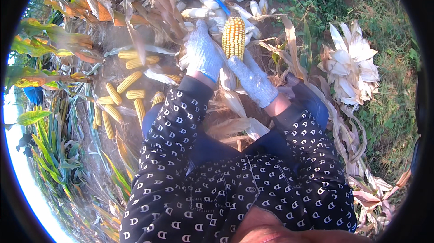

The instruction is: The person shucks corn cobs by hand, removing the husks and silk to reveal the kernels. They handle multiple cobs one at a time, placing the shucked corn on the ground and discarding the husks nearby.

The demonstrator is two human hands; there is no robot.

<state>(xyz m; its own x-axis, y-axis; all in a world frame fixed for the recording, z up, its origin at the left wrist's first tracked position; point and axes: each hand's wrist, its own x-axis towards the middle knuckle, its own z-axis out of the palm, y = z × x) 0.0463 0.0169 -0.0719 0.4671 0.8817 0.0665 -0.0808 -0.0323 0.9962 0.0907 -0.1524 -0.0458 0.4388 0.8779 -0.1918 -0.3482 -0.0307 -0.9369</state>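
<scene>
My right hand (254, 82), in a whitish knit glove, grips a husked yellow corn cob (233, 37) near its lower end, with the cob standing upright. Close to its left is my left hand (203, 52), in a matching glove, its fingers curled. Pale dry husk shows beside that hand, but whatever lies inside its fingers is hidden. Below and between the hands hangs loose dry husk (228, 78). Just beyond the cob, a blue tool handle (218, 2) lies across a heap of ears still in pale husks (198, 13).
Several bare yellow cobs (129, 81) are scattered on the soil at left. Dry corn stalks (156, 3) lean in at upper left. A bundle of pale husks (351, 64) rests on the grass (391, 75) at right. My bent knees flank loose husks (239, 127).
</scene>
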